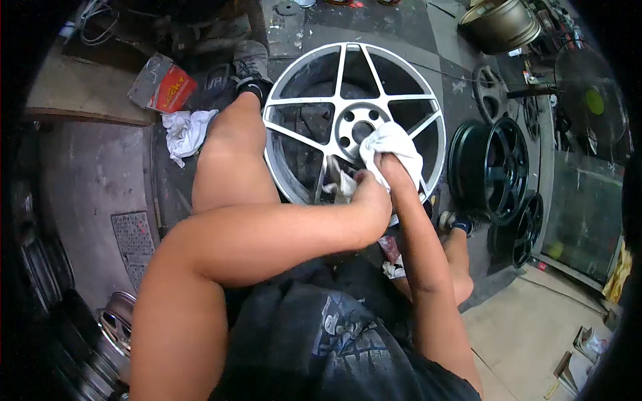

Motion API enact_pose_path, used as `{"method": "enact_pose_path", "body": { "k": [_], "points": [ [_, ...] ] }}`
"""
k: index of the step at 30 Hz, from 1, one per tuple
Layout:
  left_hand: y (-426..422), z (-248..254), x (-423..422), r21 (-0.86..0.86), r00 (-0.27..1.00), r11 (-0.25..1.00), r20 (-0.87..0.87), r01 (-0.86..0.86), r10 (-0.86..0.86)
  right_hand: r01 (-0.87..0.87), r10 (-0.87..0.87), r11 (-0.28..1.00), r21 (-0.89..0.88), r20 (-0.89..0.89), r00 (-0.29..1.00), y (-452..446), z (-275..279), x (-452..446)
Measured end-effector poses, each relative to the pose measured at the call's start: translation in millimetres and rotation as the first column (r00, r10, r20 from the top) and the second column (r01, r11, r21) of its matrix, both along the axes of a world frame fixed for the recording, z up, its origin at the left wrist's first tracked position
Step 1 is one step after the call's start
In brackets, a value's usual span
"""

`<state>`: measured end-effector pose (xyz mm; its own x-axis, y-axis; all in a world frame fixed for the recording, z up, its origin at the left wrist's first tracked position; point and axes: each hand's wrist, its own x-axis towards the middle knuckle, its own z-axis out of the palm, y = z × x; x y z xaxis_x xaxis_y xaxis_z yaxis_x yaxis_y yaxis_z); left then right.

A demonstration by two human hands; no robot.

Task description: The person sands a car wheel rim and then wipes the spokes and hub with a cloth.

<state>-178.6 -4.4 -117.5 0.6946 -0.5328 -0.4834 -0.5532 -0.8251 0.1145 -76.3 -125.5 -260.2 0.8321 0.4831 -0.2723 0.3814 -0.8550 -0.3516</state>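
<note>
A silver-white five-spoke wheel rim (390, 98) lies face up on the floor in front of me. My right hand (394, 168) is on its lower right part, with a white cloth (396, 140) wrapped round it and hiding most of the fingers. Beside it, my left hand (370, 192) is closed on a crumpled, greyish-white rag (344, 184) over the rim's lower spokes. The two hands are close together, below and right of the hub.
Left of the rim are a red and grey box (175, 90) and a white rag (186, 134). Dark green (498, 170) and black rims (528, 230) stand at right. A bronze rim (498, 27) is at upper right. My feet flank the silver-white rim.
</note>
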Motion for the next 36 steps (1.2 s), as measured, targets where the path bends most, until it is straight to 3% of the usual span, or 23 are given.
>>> {"method": "enact_pose_path", "body": {
  "k": [2, 4, 6, 8, 12, 13, 14, 17, 20, 22, 24, 27, 32, 33, 35, 36],
  "points": [
    [5, 2, 8, 0.003, 0.996, 0.999, -0.076, 0.049, -0.048, 0.041, -0.045, 0.998, -0.040, -0.112, 0.993, 15, 9, -6],
    [3, 4, 8, 0.002, 0.971, 0.997, -0.230, 0.074, -0.071, -0.035, 0.029, 0.999, 0.023, 0.222, 0.975, 8, -19, -43],
    [-6, -10, 2, -0.014, 0.917, 0.999, -0.396, 0.052, -0.054, -0.125, 0.092, 0.979, 0.163, 0.197, 0.976, 7, 19, -51],
    [-1, 2, -7, -0.022, 0.939, 0.998, -0.340, 0.051, -0.055, -0.140, 0.146, 0.949, 0.284, 0.002, 0.989, 9, 53, -45],
    [12, 12, 12, 0.068, 0.978, 0.994, -0.197, 0.080, -0.065, -0.019, 0.028, 0.989, 0.147, -0.057, 0.998, 5, -57, -25],
    [17, 19, 13, 0.072, 0.979, 0.994, -0.195, 0.079, -0.063, -0.002, 0.010, 0.991, 0.131, -0.059, 0.998, 7, -57, -30],
    [21, 27, 13, 0.024, 0.965, 1.000, -0.261, -0.004, 0.010, 0.015, -0.008, 0.993, 0.114, -0.060, 0.998, 9, -57, -34],
    [11, 26, 7, 0.022, 0.907, 0.978, -0.369, -0.208, 0.201, 0.283, -0.252, 0.958, 0.043, -0.340, 0.906, 10, -44, -67],
    [15, 32, 2, 0.073, 0.843, 0.991, -0.521, -0.114, 0.135, -0.016, -0.004, 0.993, 0.119, 0.159, 0.987, -12, -86, -70],
    [19, 10, -5, 0.060, 0.977, 0.998, -0.208, -0.025, 0.037, -0.056, 0.037, 0.993, 0.109, 0.167, 0.985, -4, -84, -44],
    [32, -23, -7, -0.030, 0.986, 0.986, 0.021, -0.163, 0.164, -0.067, 0.052, 0.993, 0.101, 0.142, 0.988, 21, -77, -8],
    [63, -5, 14, 0.016, 0.967, 0.967, -0.028, -0.253, 0.253, -0.099, 0.072, 0.988, 0.120, 0.211, 0.975, 72, -73, 18],
    [74, 6, -6, 0.064, 0.974, 0.975, -0.067, -0.214, 0.219, -0.171, 0.115, 0.973, 0.153, 0.318, 0.941, 113, -69, -7],
    [76, 8, -6, 0.012, 0.970, 0.983, -0.162, -0.183, 0.183, -0.191, 0.140, 0.971, 0.144, 0.302, 0.943, 111, -69, -10],
    [72, 1, -14, 0.012, 0.980, 0.986, -0.107, -0.167, 0.167, -0.199, 0.185, 0.974, 0.109, 0.129, 0.974, 104, -76, -2],
    [76, 3, -14, 0.021, 0.979, 0.985, -0.113, -0.168, 0.170, -0.149, 0.125, 0.967, 0.206, 0.126, 0.984, 110, -81, 1]
  ]
}}
